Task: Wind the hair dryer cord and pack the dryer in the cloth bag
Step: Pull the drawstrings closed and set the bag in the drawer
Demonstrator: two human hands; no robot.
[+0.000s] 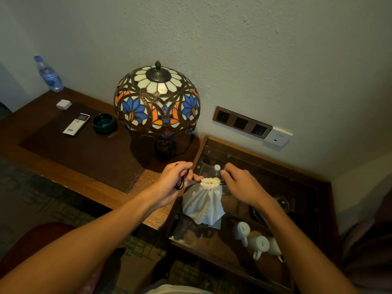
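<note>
A white cloth bag (pixel 202 204) hangs in the air between my hands, above the glass-topped cabinet. Its mouth (pixel 210 182) is gathered tight into a ruffle by a dark drawstring. My left hand (pixel 177 182) grips the drawstring loop on the bag's left side, with slack cord looped around the fingers. My right hand (pixel 241 184) pinches the drawstring on the right side of the mouth. The bag bulges with something inside; the hair dryer itself is hidden.
A stained-glass lamp (pixel 157 102) stands on the wooden desk (pixel 118 187) just beyond my hands. A remote (pixel 76 124), a dark ashtray (pixel 105 123), a small white box (pixel 63 104) and a water bottle (pixel 49 74) are at left. White mugs (pixel 257 244) sit under the glass. Wall sockets (pixel 241 122) lie behind.
</note>
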